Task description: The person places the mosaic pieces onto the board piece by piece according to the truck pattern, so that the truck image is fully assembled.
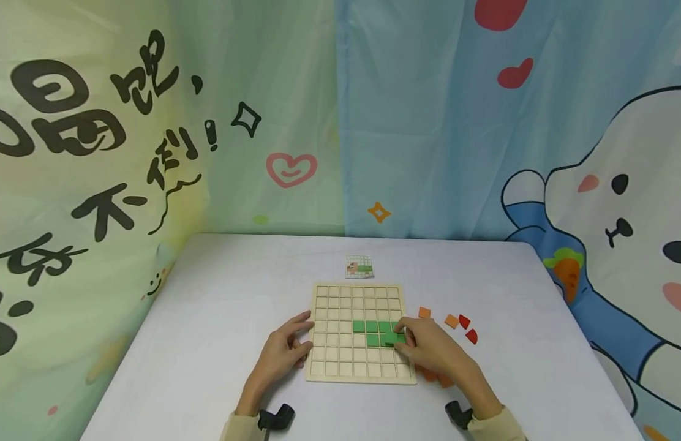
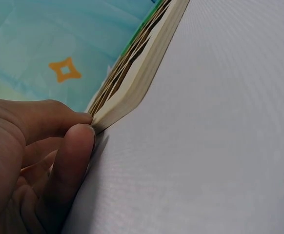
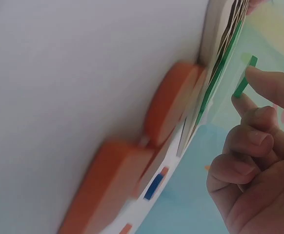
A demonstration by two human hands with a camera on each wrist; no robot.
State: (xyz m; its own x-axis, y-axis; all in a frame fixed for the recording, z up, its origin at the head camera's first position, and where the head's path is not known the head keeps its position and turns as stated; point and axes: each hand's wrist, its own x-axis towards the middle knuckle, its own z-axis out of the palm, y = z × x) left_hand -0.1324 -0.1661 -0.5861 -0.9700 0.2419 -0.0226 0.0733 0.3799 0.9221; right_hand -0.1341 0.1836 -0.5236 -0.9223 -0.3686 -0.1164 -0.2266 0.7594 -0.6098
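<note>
A pale wooden grid board [image 1: 332, 370] lies flat on the table. Several green square tiles [image 1: 359, 326] fill cells in two rows on its right half. My right hand [image 1: 435, 346] pinches one green square tile [image 3: 246, 76] between thumb and index finger. In the right wrist view this tile is tilted and apart from the board; its other fingers curl inward. My left hand [image 1: 285, 348] rests at the board's left edge, with thumb and fingertips spaced apart against the rim. The left wrist view has its fingertips touching near the board's corner [image 2: 125, 100].
A small picture card [image 1: 359, 267] lies beyond the board. To the right are orange squares [image 1: 452, 321] and red quarter-round pieces [image 1: 471, 336]. More orange pieces [image 1: 445, 381] lie partly under my right hand. The right wrist view includes a blue piece [image 3: 154, 187]. Printed curtains hang behind.
</note>
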